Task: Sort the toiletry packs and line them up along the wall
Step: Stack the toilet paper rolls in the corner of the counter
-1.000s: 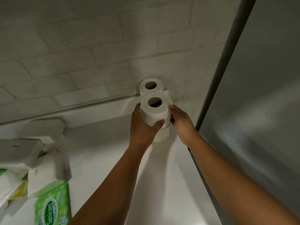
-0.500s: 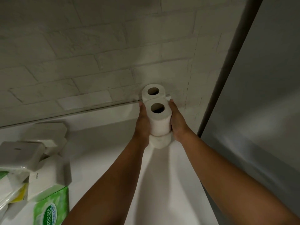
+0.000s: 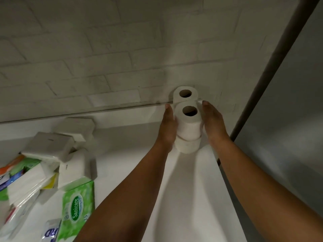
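Two stacks of white toilet rolls stand in the far right corner of the white counter [image 3: 122, 154]. The rear stack [image 3: 185, 94] touches the brick wall. In the front stack, an upper roll [image 3: 189, 123] sits on a lower roll [image 3: 187, 145]. My left hand [image 3: 168, 128] lies flat against the left side of the front stack, fingers straight. My right hand [image 3: 212, 123] lies flat against its right side, fingers straight too. Neither hand curls round a roll.
A heap of tissue packs lies at the left: white packs [image 3: 50, 145], a green Sanicare pack [image 3: 77, 208] and several coloured ones [image 3: 21, 175]. The white brick wall [image 3: 104, 67] runs along the back. A grey panel [image 3: 288, 102] bounds the counter on the right.
The upper roll, held above the lower one a second ago, now rests on it. Both hands went from gripping it to lying flat against the stack's sides.
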Demonstrator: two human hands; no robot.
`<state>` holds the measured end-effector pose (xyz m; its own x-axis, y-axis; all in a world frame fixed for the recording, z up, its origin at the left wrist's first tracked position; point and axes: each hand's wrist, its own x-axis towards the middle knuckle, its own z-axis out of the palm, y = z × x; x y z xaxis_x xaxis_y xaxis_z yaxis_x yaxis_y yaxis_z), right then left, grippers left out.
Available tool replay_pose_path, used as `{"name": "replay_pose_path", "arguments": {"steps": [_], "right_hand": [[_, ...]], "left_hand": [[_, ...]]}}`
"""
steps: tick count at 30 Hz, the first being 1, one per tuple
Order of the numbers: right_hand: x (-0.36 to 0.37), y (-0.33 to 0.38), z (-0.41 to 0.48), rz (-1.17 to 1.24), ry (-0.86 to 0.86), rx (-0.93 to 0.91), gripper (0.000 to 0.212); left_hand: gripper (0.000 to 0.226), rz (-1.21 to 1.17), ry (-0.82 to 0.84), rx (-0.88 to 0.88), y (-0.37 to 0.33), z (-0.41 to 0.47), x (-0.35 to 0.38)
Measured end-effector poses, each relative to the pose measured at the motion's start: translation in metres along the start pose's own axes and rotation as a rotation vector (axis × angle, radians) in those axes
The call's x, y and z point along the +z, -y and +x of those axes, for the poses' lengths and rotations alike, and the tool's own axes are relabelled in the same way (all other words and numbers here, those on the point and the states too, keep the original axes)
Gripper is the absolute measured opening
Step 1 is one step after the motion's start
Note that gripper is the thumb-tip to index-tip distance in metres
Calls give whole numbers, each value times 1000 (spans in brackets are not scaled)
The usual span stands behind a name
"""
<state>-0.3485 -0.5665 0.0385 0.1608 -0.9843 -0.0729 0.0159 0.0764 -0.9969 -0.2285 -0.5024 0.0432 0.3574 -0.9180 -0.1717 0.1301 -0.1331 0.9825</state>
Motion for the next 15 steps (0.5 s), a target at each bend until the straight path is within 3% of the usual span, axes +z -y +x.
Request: {"name": "replay_pose_path", "arguments": {"steps": [4, 10, 15], "right_hand": [[2, 13, -21, -230, -56, -196, 40], [41, 25, -79, -354, -35, -648, 30], [97, 5, -119, -343, 125, -669, 25]], "left_hand": [[57, 176, -82, 69, -1, -21, -29], [44, 299, -217, 189, -8, -61, -82], [34, 344, -274, 253, 3, -96, -143]]}}
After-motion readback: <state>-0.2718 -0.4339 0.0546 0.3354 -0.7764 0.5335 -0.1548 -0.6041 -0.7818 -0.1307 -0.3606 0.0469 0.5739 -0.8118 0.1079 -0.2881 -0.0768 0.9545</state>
